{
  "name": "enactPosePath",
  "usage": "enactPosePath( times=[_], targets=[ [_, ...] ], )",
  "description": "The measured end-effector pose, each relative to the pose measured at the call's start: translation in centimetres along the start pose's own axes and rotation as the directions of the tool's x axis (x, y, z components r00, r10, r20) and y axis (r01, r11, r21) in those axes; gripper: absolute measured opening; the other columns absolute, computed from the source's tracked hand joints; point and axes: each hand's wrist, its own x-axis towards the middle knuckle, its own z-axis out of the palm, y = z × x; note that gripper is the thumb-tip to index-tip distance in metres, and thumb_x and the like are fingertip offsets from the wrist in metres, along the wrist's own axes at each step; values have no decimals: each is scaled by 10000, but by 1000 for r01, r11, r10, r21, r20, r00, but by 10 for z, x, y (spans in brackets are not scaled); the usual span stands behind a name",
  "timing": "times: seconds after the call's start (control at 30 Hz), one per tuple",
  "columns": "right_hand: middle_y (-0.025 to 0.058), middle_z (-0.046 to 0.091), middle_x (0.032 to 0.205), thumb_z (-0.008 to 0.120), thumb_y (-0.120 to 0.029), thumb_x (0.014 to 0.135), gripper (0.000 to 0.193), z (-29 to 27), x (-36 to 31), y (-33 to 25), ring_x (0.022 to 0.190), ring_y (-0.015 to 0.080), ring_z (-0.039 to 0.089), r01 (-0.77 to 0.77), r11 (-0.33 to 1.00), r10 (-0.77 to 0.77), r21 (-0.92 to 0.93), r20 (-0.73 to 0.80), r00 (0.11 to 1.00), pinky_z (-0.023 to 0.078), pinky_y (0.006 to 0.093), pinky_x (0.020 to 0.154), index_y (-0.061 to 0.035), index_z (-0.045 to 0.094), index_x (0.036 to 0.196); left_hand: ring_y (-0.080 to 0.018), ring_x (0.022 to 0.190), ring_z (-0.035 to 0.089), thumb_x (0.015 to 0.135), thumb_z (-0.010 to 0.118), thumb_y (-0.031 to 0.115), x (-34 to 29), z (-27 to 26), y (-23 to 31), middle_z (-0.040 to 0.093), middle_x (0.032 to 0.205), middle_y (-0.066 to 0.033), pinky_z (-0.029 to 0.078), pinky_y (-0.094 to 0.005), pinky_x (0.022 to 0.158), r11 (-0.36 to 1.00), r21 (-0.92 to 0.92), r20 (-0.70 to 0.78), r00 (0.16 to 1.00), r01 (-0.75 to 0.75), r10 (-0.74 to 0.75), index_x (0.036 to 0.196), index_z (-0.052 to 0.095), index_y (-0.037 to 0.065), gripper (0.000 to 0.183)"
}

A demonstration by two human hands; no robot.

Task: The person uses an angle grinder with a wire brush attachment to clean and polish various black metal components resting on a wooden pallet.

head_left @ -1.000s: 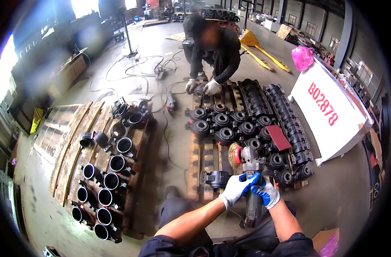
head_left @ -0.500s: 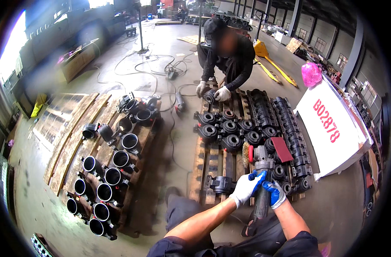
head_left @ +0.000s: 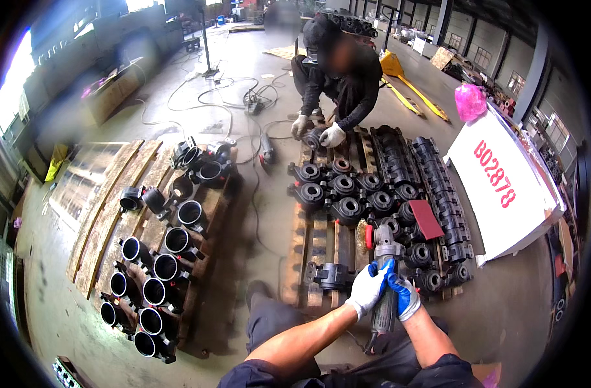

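Both my hands wear white gloves with blue palms. They are closed around the body of a grey angle grinder (head_left: 384,310), my left hand (head_left: 368,288) on one side and my right hand (head_left: 406,299) on the other. The grinder's head points away from me, and a worn, bristly brush wheel (head_left: 362,236) with a red guard (head_left: 370,237) sits on its left. A black pipe-clamp-like casting (head_left: 332,276) lies on the pallet left of my left hand. Beyond the grinder's head stand several round black castings (head_left: 348,209). A dark red sheet (head_left: 426,220) rests on some of them.
Across the pallet (head_left: 300,258) a co-worker (head_left: 340,77) crouches, gloved hands on a casting (head_left: 313,138). Another pallet (head_left: 104,226) at left holds several black cylindrical castings (head_left: 154,291). A second grinder (head_left: 266,149) and cables lie on the floor. A white box (head_left: 502,187) stands at right.
The grinder has shifted slightly left and toward me, with both my hands still around it. The co-worker's hands stay on the casting. The whole view has moved a little.
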Motion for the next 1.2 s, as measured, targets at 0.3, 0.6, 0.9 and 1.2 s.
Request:
enactPosePath(
  times=[0.3,0.6,0.9,1.2],
  targets=[
    [59,630,1259,757,-204,891,538,-1,-8,2,1161,192,600,-8,1000,8,-4,-90,996,445,339,1050,-42,556,1363,-148,756,583,946,635,524,-4,7,0,686,840,-105,487,-333,731,999,-33,-51,999,8,-10,993,679,-8,536],
    [13,658,1167,745,-144,887,447,-2,-6,5,1058,156,625,4,999,0,45,-102,995,480,316,983,-56,608,1304,-101,723,506,963,652,442,1,9,-2,636,790,-35,449,-301,678,997,-76,-41,999,16,-19,935,680,3,441],
    [18,660,1170,713,-116,915,402,-3,-9,4,1069,147,622,-46,992,57,119,-90,994,467,298,995,-46,613,1298,-109,819,566,992,611,433,1,13,-9,674,921,-54,480,-289,744,991,-122,-10,998,59,-60,1049,672,0,441],
    [30,674,1152,716,-141,907,391,-4,-9,10,1054,155,640,-62,992,74,111,-104,992,489,303,981,-51,620,1275,-112,847,581,999,631,302,8,8,-37,668,992,-34,496,-266,770,979,-202,24,999,-21,26,1113,648,20,305]
  ],
)
